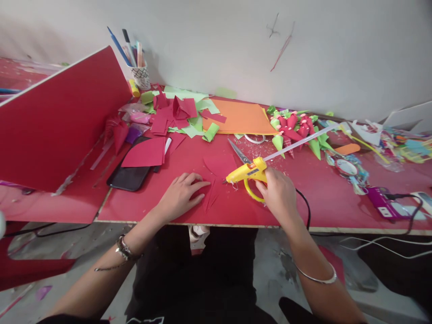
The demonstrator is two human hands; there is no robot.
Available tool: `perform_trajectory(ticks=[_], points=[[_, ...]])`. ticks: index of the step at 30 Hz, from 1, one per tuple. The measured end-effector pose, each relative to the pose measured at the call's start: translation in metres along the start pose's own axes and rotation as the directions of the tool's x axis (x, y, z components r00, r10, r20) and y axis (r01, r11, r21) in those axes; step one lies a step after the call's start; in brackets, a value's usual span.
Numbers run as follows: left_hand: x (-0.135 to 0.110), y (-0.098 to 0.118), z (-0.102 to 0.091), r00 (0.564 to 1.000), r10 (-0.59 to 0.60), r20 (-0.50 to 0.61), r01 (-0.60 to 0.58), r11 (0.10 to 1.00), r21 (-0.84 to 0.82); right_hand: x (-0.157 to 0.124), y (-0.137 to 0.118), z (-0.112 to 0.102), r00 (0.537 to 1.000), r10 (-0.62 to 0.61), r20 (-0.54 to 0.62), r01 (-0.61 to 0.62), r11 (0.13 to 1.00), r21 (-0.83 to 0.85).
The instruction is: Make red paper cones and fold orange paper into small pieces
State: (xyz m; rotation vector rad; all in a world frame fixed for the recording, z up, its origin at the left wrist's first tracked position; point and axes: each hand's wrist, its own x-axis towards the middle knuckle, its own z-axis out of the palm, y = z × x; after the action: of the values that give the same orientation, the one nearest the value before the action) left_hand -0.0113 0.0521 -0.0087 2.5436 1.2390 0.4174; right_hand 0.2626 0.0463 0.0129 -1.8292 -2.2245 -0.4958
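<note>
My right hand (280, 191) grips a yellow glue gun (248, 172); a long clear glue stick sticks out of its back, up to the right. Its nozzle points left, low over the table. Under it lie scissors (253, 191) with yellow handles, blades toward the back, partly hidden by the gun. My left hand (184, 193) rests on the table, thumb and index finger apart. The fingertips are beside narrow red paper pieces (211, 198), perhaps touching them. A red paper piece with a curved edge (219, 164) lies just behind.
A black phone (130, 173) lies left, partly under a red paper fan shape (145, 153). Orange sheets (239, 118), paper scraps (165, 117) and small red and green cones (297, 128) line the back. A purple power strip (384, 204) sits right; a red board (64, 121) stands left.
</note>
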Motion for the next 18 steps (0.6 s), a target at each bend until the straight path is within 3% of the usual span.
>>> perform_trajectory(ticks=[5, 9, 13, 18], points=[[0.0, -0.001, 0.0, 1.0, -0.001, -0.003, 0.001, 1.0, -0.001, 0.0, -0.001, -0.001, 0.999, 0.031, -0.033, -0.031, 0.999, -0.008], [0.0, -0.002, 0.001, 1.0, 0.003, -0.011, -0.003, 1.0, -0.012, -0.004, 0.006, 0.001, 0.978, 0.166, -0.13, -0.158, 0.985, 0.07], [-0.001, -0.002, 0.001, 1.0, 0.008, -0.03, -0.009, 1.0, -0.022, -0.012, 0.031, 0.002, 0.905, 0.396, -0.157, -0.37, 0.913, 0.17], [-0.001, -0.001, 0.001, 0.999, 0.008, -0.044, -0.009, 1.0, -0.02, -0.027, 0.086, 0.013, 0.783, 0.62, -0.05, -0.602, 0.775, 0.192]])
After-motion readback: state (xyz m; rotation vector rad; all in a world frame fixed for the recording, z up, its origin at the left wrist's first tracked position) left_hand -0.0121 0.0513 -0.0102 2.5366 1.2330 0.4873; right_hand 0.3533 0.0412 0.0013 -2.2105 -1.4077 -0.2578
